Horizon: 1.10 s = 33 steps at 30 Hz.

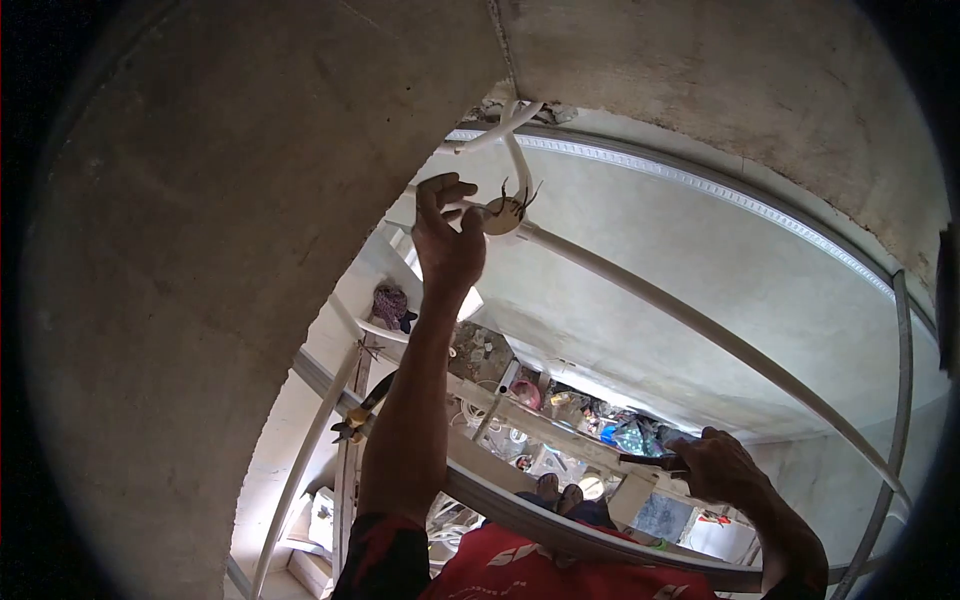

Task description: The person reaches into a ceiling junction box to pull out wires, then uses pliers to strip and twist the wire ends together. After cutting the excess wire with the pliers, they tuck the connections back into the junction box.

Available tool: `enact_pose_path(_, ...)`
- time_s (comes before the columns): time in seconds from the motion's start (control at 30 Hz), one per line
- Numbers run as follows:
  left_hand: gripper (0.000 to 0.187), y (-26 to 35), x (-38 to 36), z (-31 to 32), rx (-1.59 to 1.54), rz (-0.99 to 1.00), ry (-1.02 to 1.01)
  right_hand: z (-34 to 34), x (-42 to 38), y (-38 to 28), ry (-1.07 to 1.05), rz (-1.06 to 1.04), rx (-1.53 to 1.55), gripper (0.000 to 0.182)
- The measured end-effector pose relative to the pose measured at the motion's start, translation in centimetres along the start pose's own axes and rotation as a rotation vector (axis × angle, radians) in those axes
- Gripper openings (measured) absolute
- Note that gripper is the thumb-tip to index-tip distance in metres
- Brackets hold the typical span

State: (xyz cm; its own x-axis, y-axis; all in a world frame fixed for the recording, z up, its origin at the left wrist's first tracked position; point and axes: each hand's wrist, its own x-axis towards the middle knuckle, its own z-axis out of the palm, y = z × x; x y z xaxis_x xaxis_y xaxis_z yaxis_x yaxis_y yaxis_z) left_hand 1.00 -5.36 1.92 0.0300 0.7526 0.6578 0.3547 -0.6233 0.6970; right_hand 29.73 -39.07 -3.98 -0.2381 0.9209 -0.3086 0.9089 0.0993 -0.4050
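My left hand (450, 240) is raised to the ceiling frame, its fingers curled round a white conduit pipe (483, 210) beside a round junction box (503, 216). Several dark wire ends (520, 195) stick out of this box. Lower right, my right hand (722, 468) is closed on a slim dark tool (648, 461) that points left; its kind I cannot tell. Beyond my left forearm, a pair of pliers (352, 427) with dark handles rests near the metal channel.
A long conduit (720, 340) runs from the box to the right. Rough concrete (190, 250) fills the left side. A metal ceiling channel (600, 545) crosses in front of my chest. Far below lie a pink container (525, 394), bags and scattered materials; my feet (558, 495) show on a plank.
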Motion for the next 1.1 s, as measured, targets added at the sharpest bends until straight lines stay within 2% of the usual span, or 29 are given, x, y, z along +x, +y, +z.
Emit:
enact_pose_path(0.07,0.031,0.9,1.2,0.0,-0.001,-0.032,-0.036,-0.3,-0.4,0.0,0.048,0.015,-0.015,0.031)
enact_pose_path(0.17,0.030,0.3,3.5,0.6,0.085,0.030,-0.132,-0.1,-0.8,0.8,0.033,0.060,-0.045,0.040)
enact_pose_path(0.23,0.024,0.3,4.4,0.6,-0.008,-0.207,-0.389,0.0,-1.1,1.2,0.046,0.051,-0.051,0.040)
enact_pose_path(0.33,0.026,1.4,4.7,0.8,0.158,-0.223,-0.418,0.4,-1.0,1.8,0.064,0.039,-0.065,0.039)
enact_pose_path(0.4,0.027,0.5,4.7,1.3,0.128,-0.158,-0.384,0.5,-1.0,1.7,0.057,0.043,-0.075,0.038)
enact_pose_path(0.47,0.027,-0.2,4.8,1.5,0.060,-0.247,-0.380,0.1,-1.1,1.3,0.042,0.060,-0.120,0.037)
enact_pose_path(0.53,0.027,-0.1,5.4,1.2,-0.148,-0.418,-0.344,0.2,-1.1,1.5,0.044,0.055,-0.134,0.036)
enact_pose_path(0.6,0.030,-1.5,6.1,1.0,-0.318,-0.508,-0.266,0.1,-1.2,1.5,0.046,0.043,-0.142,0.035)
enact_pose_path(0.67,0.034,-3.5,7.0,0.7,-0.245,-0.484,-0.295,-0.1,-1.4,1.4,0.075,0.023,-0.123,0.030)
enact_pose_path(0.73,0.034,-4.2,7.9,1.0,-0.315,-0.488,-0.258,0.3,-1.5,1.9,0.084,0.015,-0.106,0.028)
enact_pose_path(0.8,0.036,-4.4,8.5,0.8,-0.377,-0.497,-0.323,0.2,-1.4,2.0,0.099,0.008,-0.084,0.027)
enact_pose_path(0.87,0.036,-5.3,8.6,1.1,-0.407,-0.469,-0.305,-0.4,-1.5,1.5,0.079,0.031,-0.068,0.025)
enact_pose_path(0.9,0.037,-6.8,9.5,1.3,-0.237,-0.438,-0.323,0.3,-1.5,2.1,0.109,0.006,-0.126,0.022)
enact_pose_path(0.93,0.037,-8.4,10.2,1.3,-0.223,-0.440,-0.339,0.6,-1.5,2.0,0.109,0.008,-0.105,0.022)
enact_pose_path(1.0,0.037,-8.2,10.7,1.6,0.421,-0.191,-0.298,0.5,-1.5,2.0,0.116,-0.016,-0.116,0.020)
enact_pose_path(1.03,0.053,-8.1,10.9,1.6,0.572,-0.147,-0.339,0.5,-1.4,1.9,0.100,-0.003,-0.101,0.020)
enact_pose_path(1.07,0.053,-9.1,11.2,1.5,0.578,-0.144,-0.350,0.4,-1.4,1.8,0.099,-0.001,-0.088,0.020)
enact_pose_path(1.1,0.059,-10.7,11.9,1.2,0.654,-0.056,-0.375,0.4,-1.3,1.8,0.073,0.017,-0.062,0.021)
